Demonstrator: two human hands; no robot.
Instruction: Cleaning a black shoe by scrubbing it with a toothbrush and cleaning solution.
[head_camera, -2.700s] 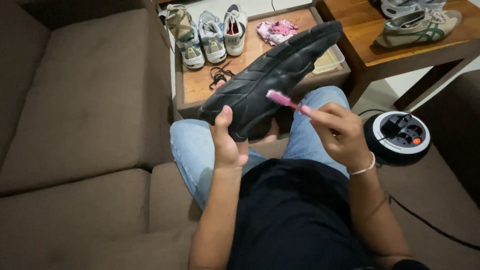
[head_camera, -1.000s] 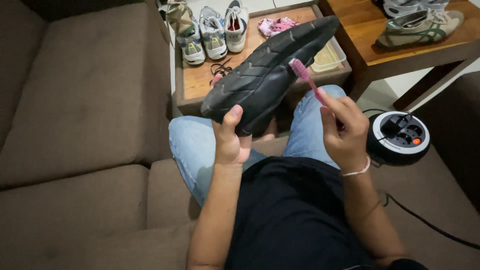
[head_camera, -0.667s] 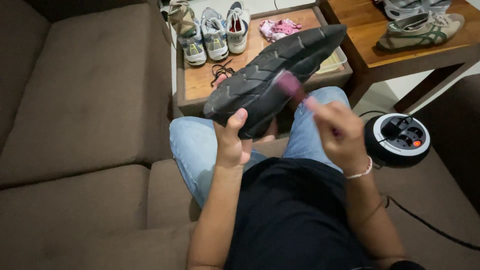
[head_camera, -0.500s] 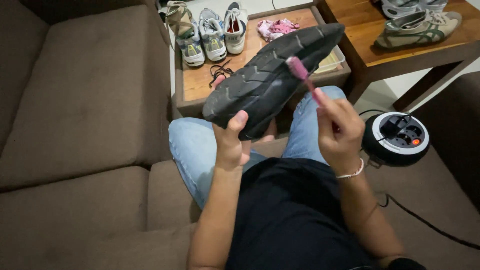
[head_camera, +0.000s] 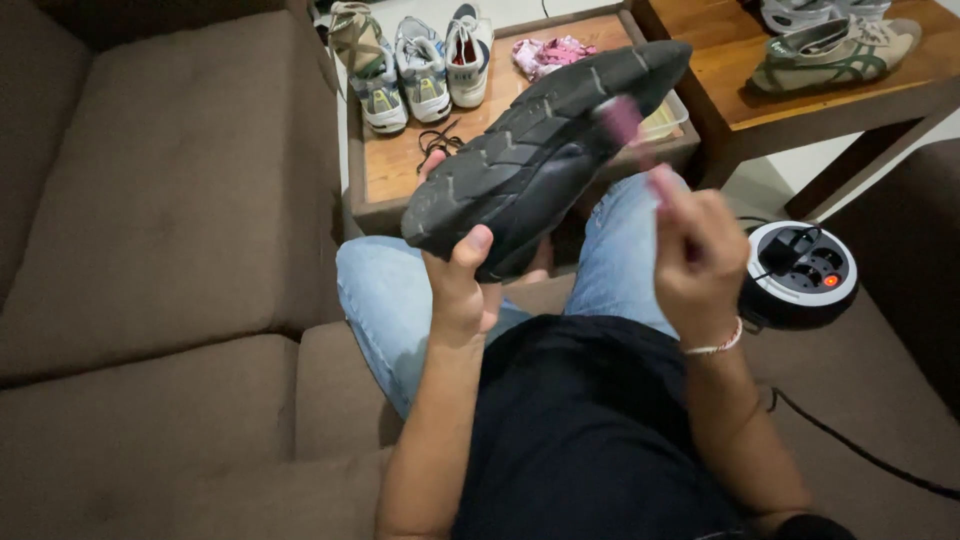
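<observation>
Since a moment ago the pink toothbrush (head_camera: 632, 140) has slid back along the sole and now shows as a blur, its bristle end against the rubber near the toe half of the black shoe (head_camera: 545, 150). The shoe is held sole-up above the person's lap, its long axis running diagonally, heel low and toward the left, toe raised toward the upper right over the edge of the low wooden surface (head_camera: 400, 170). The sole is matte black rubber, cut into chunky angled tread blocks with pale lines of dirt in the grooves. The left hand (head_camera: 462, 285) clamps the heel end, thumb pressed up on the sole's edge and the fingers wrapped underneath out of sight. The right hand (head_camera: 700, 255) is curled closed around the toothbrush's thin plastic handle, a light beaded bracelet at the wrist. On the surface beyond sit three worn canvas sneakers (head_camera: 420, 60), a crumpled pink cloth (head_camera: 552, 52) and a loose black lace (head_camera: 435, 150). A pale low sneaker with a dark stripe (head_camera: 835, 55) rests on a second wooden table to the right. A round black-and-white power strip (head_camera: 800, 272) lies on the brown fabric couch (head_camera: 160, 200) beside the person's denim-clad thigh.
</observation>
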